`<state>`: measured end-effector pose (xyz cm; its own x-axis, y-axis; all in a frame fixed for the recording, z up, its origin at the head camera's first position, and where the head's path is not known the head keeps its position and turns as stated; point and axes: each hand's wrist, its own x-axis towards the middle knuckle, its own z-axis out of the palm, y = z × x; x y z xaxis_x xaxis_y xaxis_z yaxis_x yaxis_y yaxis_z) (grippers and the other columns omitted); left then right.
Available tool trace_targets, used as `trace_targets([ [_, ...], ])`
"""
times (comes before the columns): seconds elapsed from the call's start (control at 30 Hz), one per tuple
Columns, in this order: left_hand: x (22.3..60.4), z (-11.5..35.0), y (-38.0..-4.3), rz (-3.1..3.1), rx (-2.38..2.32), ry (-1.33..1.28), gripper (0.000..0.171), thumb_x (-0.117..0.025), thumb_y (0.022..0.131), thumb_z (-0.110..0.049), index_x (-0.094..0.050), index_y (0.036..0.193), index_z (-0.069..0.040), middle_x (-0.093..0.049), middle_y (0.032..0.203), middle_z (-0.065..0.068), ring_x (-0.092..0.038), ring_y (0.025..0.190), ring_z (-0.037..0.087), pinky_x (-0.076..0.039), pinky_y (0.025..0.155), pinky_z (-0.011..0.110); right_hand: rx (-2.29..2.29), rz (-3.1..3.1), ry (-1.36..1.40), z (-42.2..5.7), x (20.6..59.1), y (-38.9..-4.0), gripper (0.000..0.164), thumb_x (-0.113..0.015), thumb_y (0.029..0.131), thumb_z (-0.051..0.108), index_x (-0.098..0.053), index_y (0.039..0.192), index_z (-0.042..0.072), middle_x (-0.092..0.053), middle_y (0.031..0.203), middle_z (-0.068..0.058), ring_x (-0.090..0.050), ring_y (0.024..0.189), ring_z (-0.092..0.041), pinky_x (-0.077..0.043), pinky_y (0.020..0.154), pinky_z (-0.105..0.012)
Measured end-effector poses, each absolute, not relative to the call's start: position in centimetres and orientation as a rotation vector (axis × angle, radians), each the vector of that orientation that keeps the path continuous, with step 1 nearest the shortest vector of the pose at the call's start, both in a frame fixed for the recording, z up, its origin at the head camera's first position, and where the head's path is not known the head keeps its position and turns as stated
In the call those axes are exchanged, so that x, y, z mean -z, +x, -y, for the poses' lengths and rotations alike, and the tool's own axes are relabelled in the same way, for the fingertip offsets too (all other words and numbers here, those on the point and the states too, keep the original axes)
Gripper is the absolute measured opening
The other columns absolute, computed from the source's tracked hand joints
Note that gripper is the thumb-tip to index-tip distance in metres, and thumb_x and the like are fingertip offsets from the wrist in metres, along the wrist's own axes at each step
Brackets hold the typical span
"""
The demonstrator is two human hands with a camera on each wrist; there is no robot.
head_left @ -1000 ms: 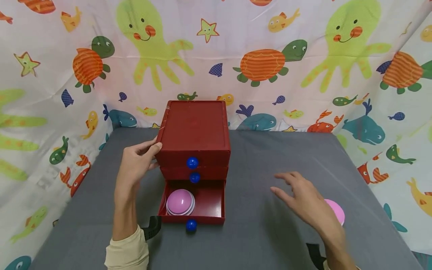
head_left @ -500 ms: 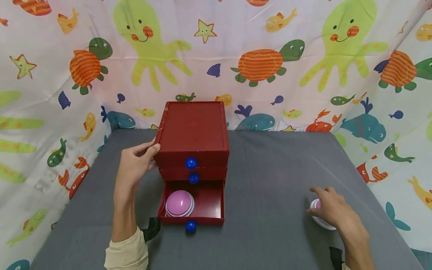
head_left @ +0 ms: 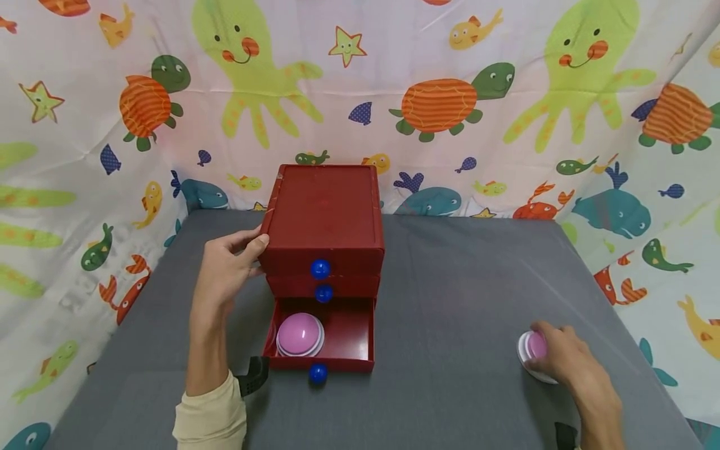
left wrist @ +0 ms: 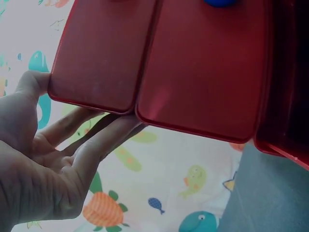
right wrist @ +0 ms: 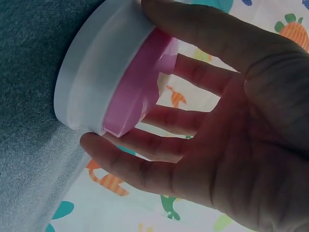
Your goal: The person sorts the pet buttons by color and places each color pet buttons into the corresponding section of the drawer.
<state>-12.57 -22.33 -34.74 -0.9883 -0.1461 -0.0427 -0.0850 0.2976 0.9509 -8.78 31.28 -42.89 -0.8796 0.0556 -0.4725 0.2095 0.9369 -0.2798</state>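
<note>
At the middle of the table stands a red drawer box with blue round knobs. My left hand holds its left front corner, thumb on the top edge and fingers along the side. The bottom drawer is pulled out, and a pink domed push button with a white base lies in its left part. To the right, my right hand grips a second pink push button on the table. In the right wrist view the thumb and fingers reach round its white rim.
A grey cloth covers the table. Behind and at both sides hangs a white curtain printed with sea animals. The two upper drawers are pushed in, and a blue knob sticks out from the bottom drawer's front.
My right hand has moved right and toward me, from over the table down to the second push button, and its fingers have closed round it. The left hand stays on the box.
</note>
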Motion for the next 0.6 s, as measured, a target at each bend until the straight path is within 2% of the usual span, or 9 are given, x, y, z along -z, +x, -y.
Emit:
trace_targets([
  [0.27,34.4,22.5,-12.4,2.534,1.834,0.196,0.062,-0.059,0.105,-0.047,-0.049,0.157,-0.015,-0.056,0.151,0.019,-0.068,0.121,0.027,-0.062,0.091,0.029,0.440,-2.666,0.171,-31.7,42.8,-8.6,0.076,-0.086,0.084,0.027,-0.049,0.140,-0.009,-0.053,0.119,-0.038,-0.058,0.100,-0.047,-0.056,0.080,-0.062],
  [0.4,34.3,22.6,-12.3,2.522,1.880,0.202,0.064,-0.059,0.105,-0.047,-0.047,0.158,-0.016,-0.053,0.155,0.018,-0.068,0.119,0.021,-0.061,0.093,0.030,0.456,-2.684,0.176,-31.4,42.3,-8.5,0.077,-0.084,0.086,0.029,-0.049,0.143,-0.008,-0.052,0.121,-0.039,-0.055,0.102,-0.049,-0.055,0.080,-0.062],
  [0.6,33.9,22.3,-12.2,2.528,1.874,0.233,0.062,-0.056,0.106,-0.045,-0.046,0.158,-0.014,-0.053,0.155,0.018,-0.068,0.121,0.023,-0.060,0.094,0.032,0.462,-2.738,0.148,-30.4,40.8,-8.2,0.078,-0.084,0.085,0.031,-0.050,0.145,-0.004,-0.050,0.122,-0.038,-0.052,0.103,-0.052,-0.056,0.075,-0.058],
])
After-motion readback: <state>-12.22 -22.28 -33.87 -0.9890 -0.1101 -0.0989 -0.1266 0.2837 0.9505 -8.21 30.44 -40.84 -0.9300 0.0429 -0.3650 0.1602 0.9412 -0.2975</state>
